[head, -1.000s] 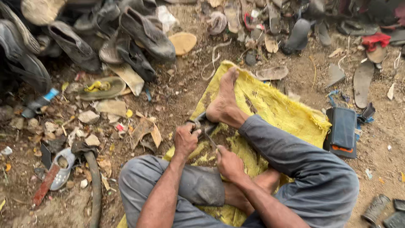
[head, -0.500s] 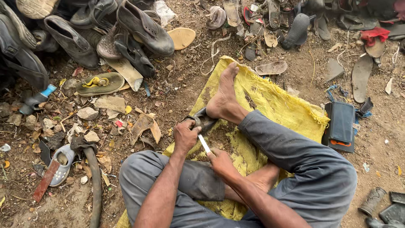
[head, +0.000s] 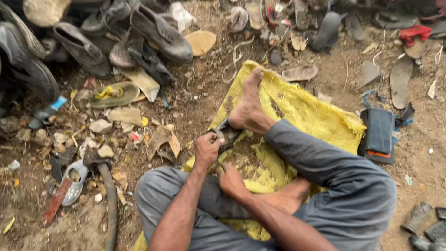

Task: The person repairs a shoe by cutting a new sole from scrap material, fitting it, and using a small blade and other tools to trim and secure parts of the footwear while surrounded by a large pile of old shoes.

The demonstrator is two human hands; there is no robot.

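Observation:
I sit cross-legged on a yellow woven sack spread on dirt ground. My left hand grips a dark, worn piece of shoe rubber that is pinned under my bare foot. Just below it, my right hand is closed around a small tool whose blade is hidden now between the two hands. Both hands nearly touch, in front of my grey trousers.
A heap of old dark shoes and sandals lies at the top left. Loose soles, scraps and stones litter the dirt. A black box rests by the sack's right edge. A hammer-like tool lies at the left.
Half a second ago a pale blade showed between my hands; now my right hand has drawn closer to the left and the blade is hidden. The camera shifted slightly.

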